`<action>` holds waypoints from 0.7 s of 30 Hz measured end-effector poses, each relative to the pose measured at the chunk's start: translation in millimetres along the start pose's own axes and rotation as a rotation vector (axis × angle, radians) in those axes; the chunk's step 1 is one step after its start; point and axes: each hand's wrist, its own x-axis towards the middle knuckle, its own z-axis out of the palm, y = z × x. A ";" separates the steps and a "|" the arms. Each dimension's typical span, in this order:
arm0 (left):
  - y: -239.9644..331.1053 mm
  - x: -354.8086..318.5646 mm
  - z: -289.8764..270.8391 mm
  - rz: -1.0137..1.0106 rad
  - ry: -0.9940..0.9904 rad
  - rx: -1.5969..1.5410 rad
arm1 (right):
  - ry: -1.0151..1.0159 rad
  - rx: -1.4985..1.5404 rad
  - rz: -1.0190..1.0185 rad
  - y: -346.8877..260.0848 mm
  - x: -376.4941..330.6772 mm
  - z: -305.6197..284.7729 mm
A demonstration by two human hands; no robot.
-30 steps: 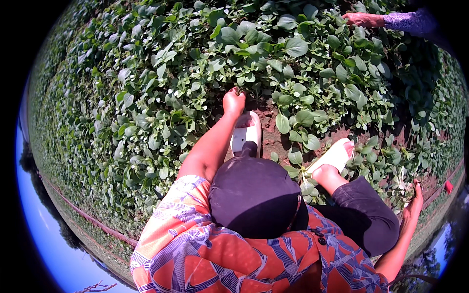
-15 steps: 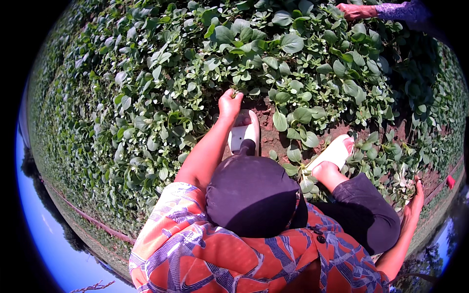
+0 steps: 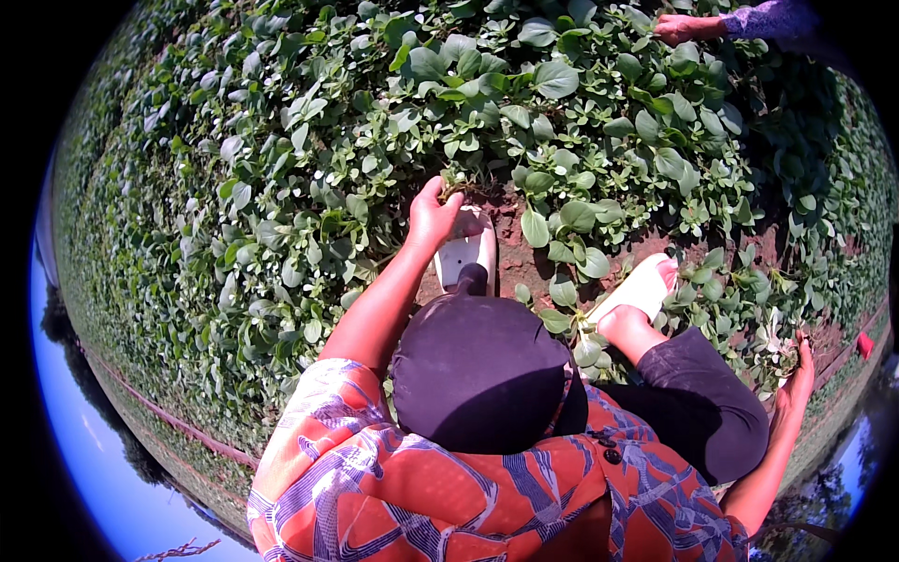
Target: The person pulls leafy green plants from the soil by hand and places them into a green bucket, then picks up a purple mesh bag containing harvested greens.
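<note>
My left hand (image 3: 434,214) is closed on a small pulled weed (image 3: 456,184), just beyond the toe of my left sandal (image 3: 468,248). Fine stems and leaves stick out past the thumb and fingertips. Far to the right, my right hand (image 3: 794,382) is closed around a bunch of small weeds (image 3: 772,348) with pale roots or stems. The bunch hangs low, close to the ground, and partly hides those fingers. Leafy green plants (image 3: 578,217) grow around both hands.
Reddish bare soil (image 3: 515,258) shows between my left sandal and my right sandal (image 3: 641,288). Dense broad-leaved greenery (image 3: 272,169) spreads ahead and left. Another person's hand (image 3: 679,28), with a purple sleeve, reaches into plants at the upper right. A red object (image 3: 863,346) lies at far right.
My left hand has drawn back slightly toward me, and more of the weed now shows in its fingers, with the soil beneath it exposed. My right hand stays nearly still.
</note>
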 end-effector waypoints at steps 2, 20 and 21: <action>9.6 9.4 24.9 0.513 -0.196 0.447 | -0.010 0.003 -0.014 -1.1 0.0 -0.8; 3.3 24.1 43.4 0.599 -0.353 1.094 | -0.021 -0.060 -0.035 -1.5 0.7 8.8; 6.2 18.8 42.4 0.604 -0.339 0.978 | -0.014 -0.053 -0.030 -1.4 -0.2 7.9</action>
